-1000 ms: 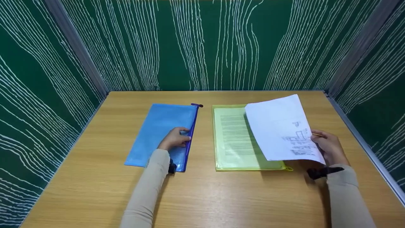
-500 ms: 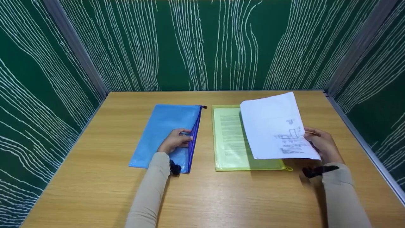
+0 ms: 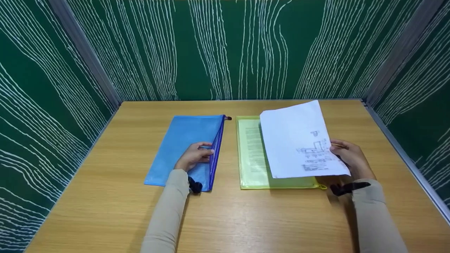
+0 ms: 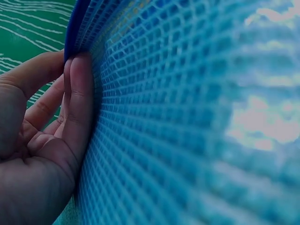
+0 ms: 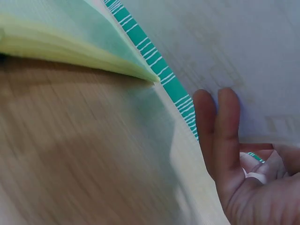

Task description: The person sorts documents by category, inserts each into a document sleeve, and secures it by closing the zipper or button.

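Note:
My left hand (image 3: pixel 195 154) pinches the zip-side edge of a blue mesh zip pouch (image 3: pixel 186 131) lying on the table. That edge bows up and the pouch's mouth gapes beside the purple zip. Up close in the left wrist view, the fingers (image 4: pixel 77 103) lie against the blue mesh (image 4: pixel 178 117) just under the rim. My right hand (image 3: pixel 351 156) holds a white sheet of paper (image 3: pixel 291 140) by its right edge, with drawings and text near that side. The sheet is raised and tilted over a yellow zip pouch (image 3: pixel 250 179), hiding much of it.
Printed pages (image 3: pixel 253 147) show through the yellow pouch. The wooden table (image 3: pixel 225 218) is bounded by green panels (image 3: pixel 232 52) with white lines at the back and both sides. A dark zip pull (image 3: pixel 227 118) sits at the blue pouch's far corner.
The right hand has carried the paper leftward over the yellow pouch. The blue pouch has shifted slightly right, and its zip edge has lifted and parted under the left hand.

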Demonstrator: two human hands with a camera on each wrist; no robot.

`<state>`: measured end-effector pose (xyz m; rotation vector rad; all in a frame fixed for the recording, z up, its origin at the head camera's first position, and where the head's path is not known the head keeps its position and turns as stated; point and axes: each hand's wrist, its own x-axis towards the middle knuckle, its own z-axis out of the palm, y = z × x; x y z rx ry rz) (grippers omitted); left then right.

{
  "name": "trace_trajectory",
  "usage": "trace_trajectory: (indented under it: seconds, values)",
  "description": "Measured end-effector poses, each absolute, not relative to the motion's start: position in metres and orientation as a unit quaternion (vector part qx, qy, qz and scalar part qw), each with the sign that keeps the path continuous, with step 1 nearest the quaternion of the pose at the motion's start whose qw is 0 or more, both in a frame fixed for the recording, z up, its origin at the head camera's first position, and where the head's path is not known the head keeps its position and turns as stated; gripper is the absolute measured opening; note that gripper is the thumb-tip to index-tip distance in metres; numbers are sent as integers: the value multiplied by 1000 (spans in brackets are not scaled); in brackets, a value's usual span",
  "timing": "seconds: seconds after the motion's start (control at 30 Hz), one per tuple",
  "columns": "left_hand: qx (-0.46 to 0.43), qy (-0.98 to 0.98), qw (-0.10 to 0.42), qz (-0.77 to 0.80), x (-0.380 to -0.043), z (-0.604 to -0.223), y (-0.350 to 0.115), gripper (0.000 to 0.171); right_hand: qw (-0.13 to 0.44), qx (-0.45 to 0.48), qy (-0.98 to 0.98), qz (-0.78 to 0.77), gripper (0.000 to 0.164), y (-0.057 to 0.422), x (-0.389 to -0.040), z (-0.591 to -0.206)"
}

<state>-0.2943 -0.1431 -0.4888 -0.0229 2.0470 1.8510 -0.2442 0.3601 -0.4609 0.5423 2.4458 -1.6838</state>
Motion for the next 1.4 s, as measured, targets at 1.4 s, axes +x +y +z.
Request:
trace_trajectory:
  seconds: [1.4]
  values:
    - [-11,701,194,686,-293,-490,-122,43,96,99,776,-615,50,317,-254,-471]
